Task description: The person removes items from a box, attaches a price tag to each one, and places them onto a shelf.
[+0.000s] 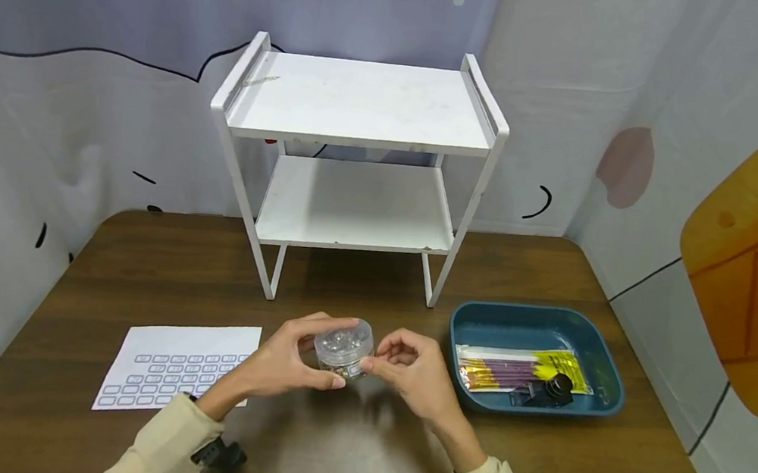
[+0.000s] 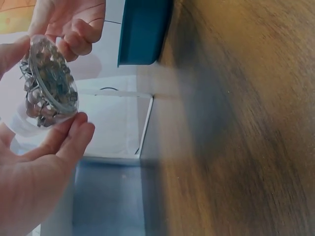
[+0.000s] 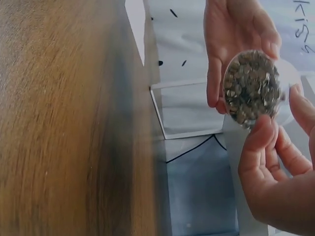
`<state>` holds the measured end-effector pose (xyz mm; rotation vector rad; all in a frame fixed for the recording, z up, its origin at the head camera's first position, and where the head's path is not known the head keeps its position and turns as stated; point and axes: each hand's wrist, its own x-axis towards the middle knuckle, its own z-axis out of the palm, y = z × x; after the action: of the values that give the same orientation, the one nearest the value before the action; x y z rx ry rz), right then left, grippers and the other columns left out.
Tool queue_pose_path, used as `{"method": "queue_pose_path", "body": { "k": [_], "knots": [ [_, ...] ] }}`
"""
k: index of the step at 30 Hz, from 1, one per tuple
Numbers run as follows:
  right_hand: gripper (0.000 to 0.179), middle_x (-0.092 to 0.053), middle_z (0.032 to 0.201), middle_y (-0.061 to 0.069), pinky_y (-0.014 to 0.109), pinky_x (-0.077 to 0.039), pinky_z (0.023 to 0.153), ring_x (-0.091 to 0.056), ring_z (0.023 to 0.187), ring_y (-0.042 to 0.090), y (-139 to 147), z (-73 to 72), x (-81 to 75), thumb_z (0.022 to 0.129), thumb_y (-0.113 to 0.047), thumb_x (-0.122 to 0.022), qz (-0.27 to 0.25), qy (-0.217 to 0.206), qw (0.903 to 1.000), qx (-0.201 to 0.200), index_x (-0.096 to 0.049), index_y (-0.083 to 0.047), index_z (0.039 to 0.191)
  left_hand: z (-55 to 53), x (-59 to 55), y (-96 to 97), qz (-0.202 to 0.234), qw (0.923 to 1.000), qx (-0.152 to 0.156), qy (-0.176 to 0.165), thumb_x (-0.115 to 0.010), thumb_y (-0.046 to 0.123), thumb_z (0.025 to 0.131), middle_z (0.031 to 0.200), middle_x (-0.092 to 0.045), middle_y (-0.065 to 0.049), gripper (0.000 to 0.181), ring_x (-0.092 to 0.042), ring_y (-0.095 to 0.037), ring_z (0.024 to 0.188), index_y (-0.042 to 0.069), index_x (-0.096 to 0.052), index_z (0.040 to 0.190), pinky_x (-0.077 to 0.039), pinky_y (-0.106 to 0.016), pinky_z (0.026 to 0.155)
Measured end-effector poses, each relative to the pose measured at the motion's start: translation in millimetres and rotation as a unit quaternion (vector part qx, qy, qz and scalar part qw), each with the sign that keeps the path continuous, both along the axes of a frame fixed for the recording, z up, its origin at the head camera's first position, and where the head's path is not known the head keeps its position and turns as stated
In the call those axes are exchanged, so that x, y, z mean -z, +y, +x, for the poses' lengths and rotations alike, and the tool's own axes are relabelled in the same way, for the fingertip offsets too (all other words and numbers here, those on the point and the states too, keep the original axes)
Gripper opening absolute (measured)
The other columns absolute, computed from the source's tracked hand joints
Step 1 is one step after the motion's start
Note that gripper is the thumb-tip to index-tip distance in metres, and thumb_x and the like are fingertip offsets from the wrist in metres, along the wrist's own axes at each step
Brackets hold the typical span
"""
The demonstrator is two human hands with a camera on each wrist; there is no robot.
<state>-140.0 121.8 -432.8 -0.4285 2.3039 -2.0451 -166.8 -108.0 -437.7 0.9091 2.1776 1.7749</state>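
Draped indoor workspace, printed sheet walls point(image 1: 373, 7), wooden table point(image 1: 163, 269), white shelf point(image 1: 371, 102)

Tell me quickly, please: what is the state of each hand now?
Left hand: closed, holding the clear jar between thumb and fingers.
Right hand: closed, pinching the same jar at its edge.
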Motion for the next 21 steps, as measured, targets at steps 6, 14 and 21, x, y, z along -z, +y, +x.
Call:
{"method": "queue_pose_path", "body": {
  "k": [6,14,21],
  "knots": [
    [0.019,-0.064,0.071,-0.003,0.022,-0.052,0.056,-0.06,0.059,0.005,2.6,-3.0,-2.4,0.086,-0.003,-0.075,-0.046,-0.005,0.9982,-0.038,-0.061,0.011,0.084,-3.8,-4.6,-2.3,0.013,0.9992,0.03,-0.022,-0.082,0.002,0.077,0.131,-0.059,-0.02,0.07,-0.063,-0.014,0.109,0.005,-0.055,0.142,-0.054,-0.025,0.095],
    [0.021,-0.064,0.071,-0.002,0.025,-0.054,0.058,-0.061,0.059,0.006,1.7,-4.6,-5.8,0.089,-0.003,-0.072,-0.063,-0.019,0.9977,-0.016,-0.06,0.014,0.086,-4.0,-3.0,4.3,0.047,0.9974,0.01,-0.054,-0.082,0.0,0.077,0.14,-0.054,-0.03,0.071,-0.065,-0.008,0.105,-0.003,-0.052,0.142,-0.056,-0.023,0.087],
    [0.021,-0.063,0.072,0.003,0.027,-0.055,0.06,-0.063,0.061,0.008,-0.1,-8.1,-6.9,0.091,-0.006,-0.071,-0.048,-0.032,0.9983,0.001,-0.06,0.012,0.088,-4.5,1.4,10.5,0.041,0.9973,-0.039,-0.047,-0.081,0.006,0.081,0.134,-0.058,-0.031,0.064,-0.065,-0.007,0.1,-0.004,-0.055,0.138,-0.056,-0.023,0.083]
  ]
}}
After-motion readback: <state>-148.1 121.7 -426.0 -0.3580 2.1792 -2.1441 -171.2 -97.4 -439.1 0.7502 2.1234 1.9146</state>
